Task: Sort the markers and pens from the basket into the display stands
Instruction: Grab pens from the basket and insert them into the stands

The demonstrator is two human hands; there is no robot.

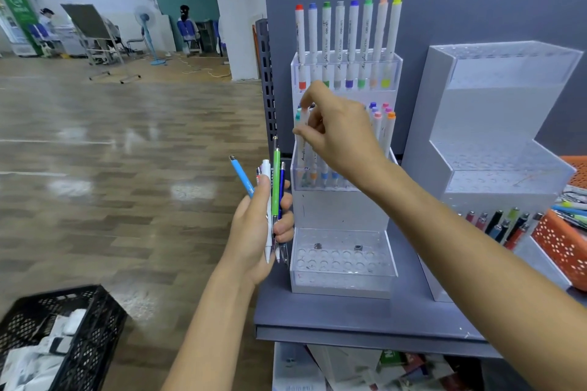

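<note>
A grey shelf [333,317] with a tall grey back panel fills the right side of the room, and two clear stepped stands sit on it side by side. The right stand [495,124] is the bigger one, and a row of dark, red and green pens [502,222] leans in its near, lowest step. The left stand [343,209] has a far, top step filled with a line of upright white markers [349,41] with coloured caps, and more markers stand in its middle step. Its near step shows rows of round holes. An orange basket [559,244] sits at the right edge of the shelf, touching the right stand, with pens lying in it. On the wooden floor at near left there is a black crate [79,327] with white packets inside. The right hand [340,133] reaches across to the left end of the middle step, where finger and thumb pinch a white marker [303,136] that stands upright with its lower end down in the step. The left hand [257,225] is held just left of that stand, fingers curled round a bunch of pens [274,216] that point up. Among them are a green pen [276,181] and a light blue pen [241,176] that tilts away to the left.
</note>
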